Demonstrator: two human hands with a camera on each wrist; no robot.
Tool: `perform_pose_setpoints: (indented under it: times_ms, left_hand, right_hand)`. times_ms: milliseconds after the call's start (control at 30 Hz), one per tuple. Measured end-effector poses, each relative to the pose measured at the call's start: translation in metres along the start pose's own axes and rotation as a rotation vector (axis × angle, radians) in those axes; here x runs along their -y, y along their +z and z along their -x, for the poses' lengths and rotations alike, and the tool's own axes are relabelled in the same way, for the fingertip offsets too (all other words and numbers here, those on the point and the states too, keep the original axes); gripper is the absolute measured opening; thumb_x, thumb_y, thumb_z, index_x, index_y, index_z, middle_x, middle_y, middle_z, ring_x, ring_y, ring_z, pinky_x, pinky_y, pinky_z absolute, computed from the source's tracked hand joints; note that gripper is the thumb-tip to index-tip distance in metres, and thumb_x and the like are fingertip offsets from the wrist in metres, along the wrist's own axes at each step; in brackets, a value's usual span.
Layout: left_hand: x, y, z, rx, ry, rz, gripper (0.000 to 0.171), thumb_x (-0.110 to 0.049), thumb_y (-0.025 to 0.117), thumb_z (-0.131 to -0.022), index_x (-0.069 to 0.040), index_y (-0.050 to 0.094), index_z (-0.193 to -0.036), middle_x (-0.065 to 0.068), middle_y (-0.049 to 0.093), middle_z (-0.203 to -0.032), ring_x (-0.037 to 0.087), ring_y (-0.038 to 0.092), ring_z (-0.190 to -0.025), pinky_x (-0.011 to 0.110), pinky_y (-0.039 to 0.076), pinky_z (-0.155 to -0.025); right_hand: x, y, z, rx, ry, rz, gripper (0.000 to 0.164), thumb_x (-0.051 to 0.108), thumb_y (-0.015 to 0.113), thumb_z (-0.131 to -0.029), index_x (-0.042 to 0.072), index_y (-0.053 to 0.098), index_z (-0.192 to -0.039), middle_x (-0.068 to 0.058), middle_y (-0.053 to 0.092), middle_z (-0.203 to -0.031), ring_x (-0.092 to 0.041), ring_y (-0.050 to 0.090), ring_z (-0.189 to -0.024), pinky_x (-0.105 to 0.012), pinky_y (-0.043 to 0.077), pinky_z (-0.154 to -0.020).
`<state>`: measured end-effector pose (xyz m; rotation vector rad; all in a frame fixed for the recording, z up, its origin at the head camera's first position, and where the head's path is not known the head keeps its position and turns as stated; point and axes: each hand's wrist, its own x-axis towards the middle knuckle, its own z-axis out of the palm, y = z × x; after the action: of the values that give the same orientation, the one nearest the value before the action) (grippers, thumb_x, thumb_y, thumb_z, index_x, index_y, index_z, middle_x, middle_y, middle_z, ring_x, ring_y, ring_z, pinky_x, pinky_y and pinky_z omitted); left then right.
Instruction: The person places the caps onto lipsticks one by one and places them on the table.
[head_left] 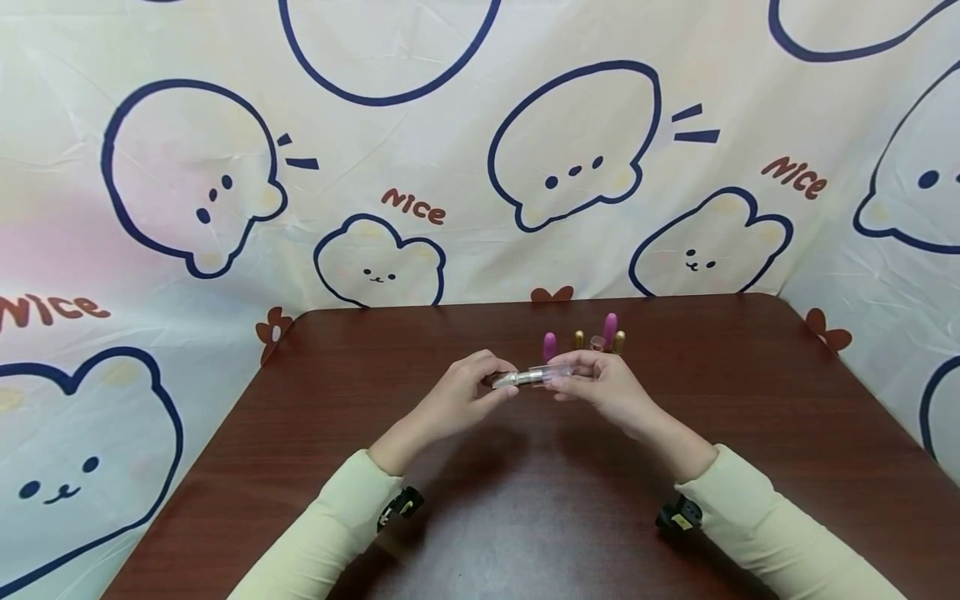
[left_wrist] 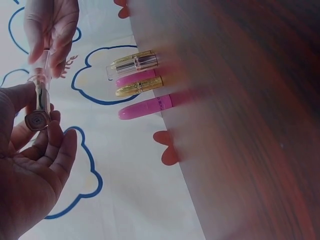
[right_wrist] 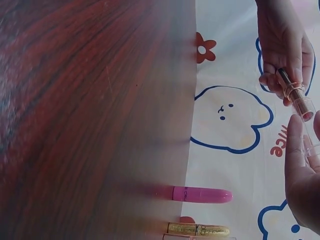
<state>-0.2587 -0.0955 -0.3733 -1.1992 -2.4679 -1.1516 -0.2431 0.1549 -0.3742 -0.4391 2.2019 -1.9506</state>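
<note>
Over the table, my left hand [head_left: 461, 396] grips the metallic base of a lipstick [head_left: 517, 378] between thumb and fingers. My right hand [head_left: 606, 390] pinches its clear cap [head_left: 542, 375] from the other side. The lipstick lies roughly level between both hands. In the right wrist view, the reddish lipstick tip [right_wrist: 306, 115] shows inside the mouth of the cap. The left wrist view shows the round end of the base [left_wrist: 37, 120] facing the camera.
Behind the hands, several lipstick tubes stand upright on the dark wood table [head_left: 420, 333]: pink ones [left_wrist: 146, 108], gold ones [left_wrist: 140, 86] and a clear-capped one [left_wrist: 135, 65]. A cartoon-print cloth [head_left: 465, 167] hangs behind the table. Each wrist wears a small black camera.
</note>
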Motion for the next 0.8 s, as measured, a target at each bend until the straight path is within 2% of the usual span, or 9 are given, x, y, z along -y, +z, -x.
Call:
perform_pose_setpoints:
  times_ms: [233,433,633,800]
  left_hand:
    - [-0.002,0.001,-0.001,0.007,0.010,-0.006,0.015,-0.011,0.070,-0.091,-0.007,0.067,-0.105,-0.004,0.056,-0.089,0.010,0.052,-0.080,0.023,0.049,-0.071]
    - [-0.003,0.002,-0.001,0.014,0.027,-0.002,0.015,-0.010,0.069,-0.091,-0.006,0.067,-0.104,-0.004,0.056,-0.089,0.010,0.052,-0.080,0.023,0.050,-0.071]
    - [-0.004,0.003,-0.001,0.019,0.021,0.012,0.014,-0.010,0.069,-0.091,-0.005,0.067,-0.104,-0.002,0.056,-0.089,0.011,0.052,-0.080,0.027,0.052,-0.071]
    - [-0.004,0.003,-0.001,0.023,0.018,0.017,0.013,-0.010,0.069,-0.091,-0.005,0.067,-0.104,-0.003,0.056,-0.089,0.010,0.053,-0.080,0.030,0.053,-0.071]
  right_hand:
    - [0.002,0.004,0.000,0.011,0.002,-0.020,0.036,0.017,0.073,-0.089,-0.002,0.062,-0.118,-0.015,0.070,-0.105,-0.029,0.069,-0.093,-0.048,0.050,-0.086]
    - [0.000,0.007,-0.001,0.033,0.002,-0.031,0.037,0.017,0.071,-0.090,-0.003,0.061,-0.119,-0.015,0.069,-0.106,-0.027,0.069,-0.091,-0.053,0.047,-0.089]
    - [0.000,0.009,-0.001,0.039,0.012,-0.033,0.036,0.016,0.071,-0.090,-0.002,0.061,-0.120,-0.015,0.069,-0.108,-0.027,0.069,-0.092,-0.049,0.049,-0.088]
    - [-0.001,0.011,-0.001,0.042,0.022,-0.047,0.036,0.015,0.071,-0.090,-0.002,0.061,-0.120,-0.015,0.069,-0.108,-0.034,0.067,-0.097,-0.051,0.048,-0.089]
